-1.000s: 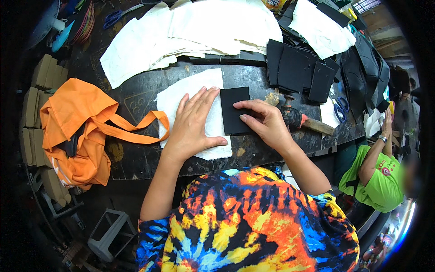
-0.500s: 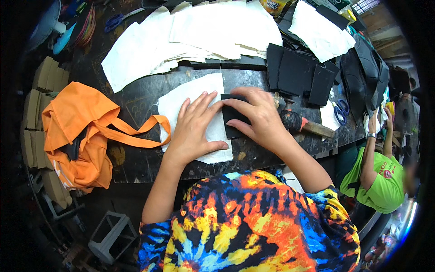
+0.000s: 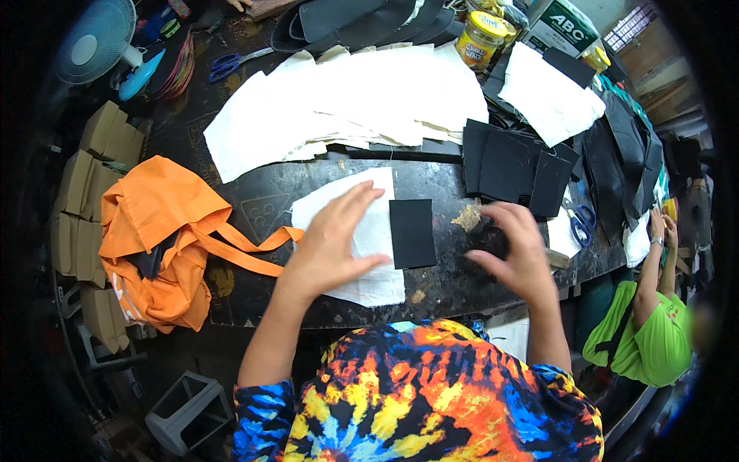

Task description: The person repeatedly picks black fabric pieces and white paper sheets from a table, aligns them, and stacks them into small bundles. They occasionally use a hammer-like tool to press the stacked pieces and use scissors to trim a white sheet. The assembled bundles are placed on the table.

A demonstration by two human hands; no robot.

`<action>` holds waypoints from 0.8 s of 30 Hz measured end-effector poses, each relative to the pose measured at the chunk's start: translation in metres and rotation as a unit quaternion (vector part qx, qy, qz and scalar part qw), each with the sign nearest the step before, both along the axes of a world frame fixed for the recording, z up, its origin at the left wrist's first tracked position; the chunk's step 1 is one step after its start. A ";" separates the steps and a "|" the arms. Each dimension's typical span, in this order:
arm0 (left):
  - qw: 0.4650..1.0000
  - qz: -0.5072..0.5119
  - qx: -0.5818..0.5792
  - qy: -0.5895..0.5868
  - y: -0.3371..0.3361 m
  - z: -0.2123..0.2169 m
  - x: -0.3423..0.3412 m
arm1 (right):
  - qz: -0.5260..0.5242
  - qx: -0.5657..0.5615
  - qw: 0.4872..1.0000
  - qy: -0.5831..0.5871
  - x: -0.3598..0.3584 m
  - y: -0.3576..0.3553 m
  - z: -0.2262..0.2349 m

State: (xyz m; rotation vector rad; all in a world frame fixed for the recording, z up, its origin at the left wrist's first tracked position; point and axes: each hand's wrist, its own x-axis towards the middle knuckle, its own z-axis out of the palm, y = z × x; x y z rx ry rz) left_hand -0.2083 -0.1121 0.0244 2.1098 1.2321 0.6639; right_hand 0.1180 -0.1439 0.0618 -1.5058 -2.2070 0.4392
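Observation:
A white cloth piece lies on the dark worktable. At its right edge rests a small black rectangular piece, flat and touched by neither hand. My left hand is over the white cloth, fingers stretched and thumb spread, holding nothing; whether it touches the cloth I cannot tell. To the right of the black piece, my right hand is over the hammer, its thumb and fingers wide apart. Most of the hammer is hidden by this hand; the end of its wooden handle shows beyond.
Stacked white cloth pieces spread across the back. Black panels and blue-handled scissors lie at the right. An orange apron-like cloth with straps sits at the left. A person in a green shirt works at the far right.
My right hand has left the black piece and moved right to the hammer. My left hand has stayed over the white cloth. The whole view has shifted, showing more of the table's back.

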 end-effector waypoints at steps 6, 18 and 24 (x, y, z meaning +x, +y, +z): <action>0.971 0.207 0.094 -0.068 0.134 0.014 -0.025 | -0.083 -0.112 0.990 0.000 0.073 -0.034 -0.022; 0.956 0.292 -0.026 -0.031 0.263 -0.032 -0.024 | -0.076 -0.065 0.994 0.050 0.081 -0.011 0.026; 0.929 0.159 0.330 -0.040 0.199 0.034 0.007 | 0.066 0.037 0.991 0.106 0.016 0.060 0.028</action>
